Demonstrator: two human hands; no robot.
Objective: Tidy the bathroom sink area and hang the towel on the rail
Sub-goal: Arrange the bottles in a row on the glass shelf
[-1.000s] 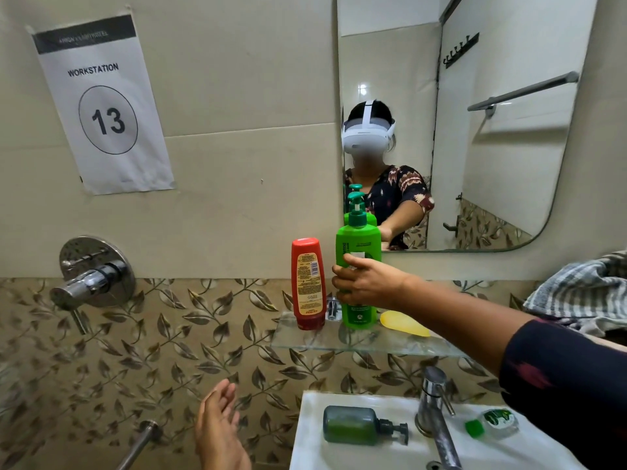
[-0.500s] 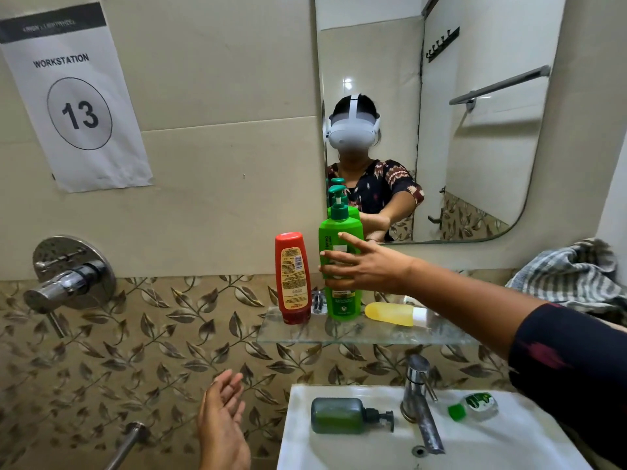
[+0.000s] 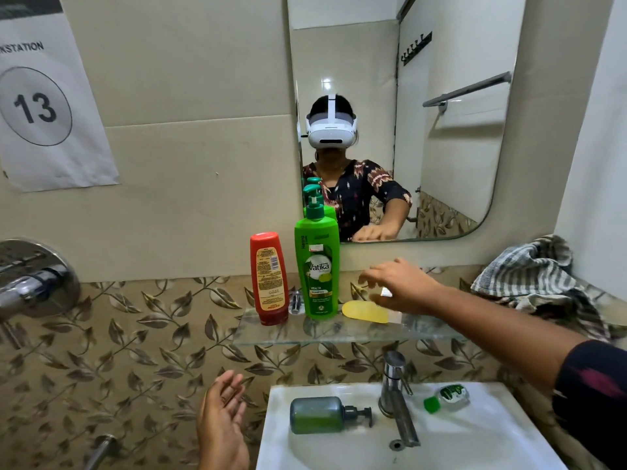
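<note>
White porcelain forms the sink (image 3: 492, 432) at the bottom, with its tap (image 3: 395, 398) rising at the back. On the rim left of the tap a green soap dispenser (image 3: 317, 414) lies on its side; right of the tap lies a small green-capped bottle (image 3: 448, 397). Above the tap runs the glass shelf (image 3: 420, 329), carrying a red bottle (image 3: 269, 278), the green shampoo pump (image 3: 317, 266) and a yellow bottle (image 3: 364, 312) lying flat. Well right of the tap and higher, the striped towel (image 3: 532, 276) sits bunched on the ledge, not yet on the rail (image 3: 466, 89) seen in the mirror.

The right hand (image 3: 400, 286) hovers just over the yellow bottle, fingers spread, its grip holding nothing. The left hand (image 3: 222, 418), left of the sink, is open and empty.

The step looks like righting the yellow bottle: close around its middle, lift clear of the shampoo pump, and stand it squarely away from the shelf's edge.
</note>
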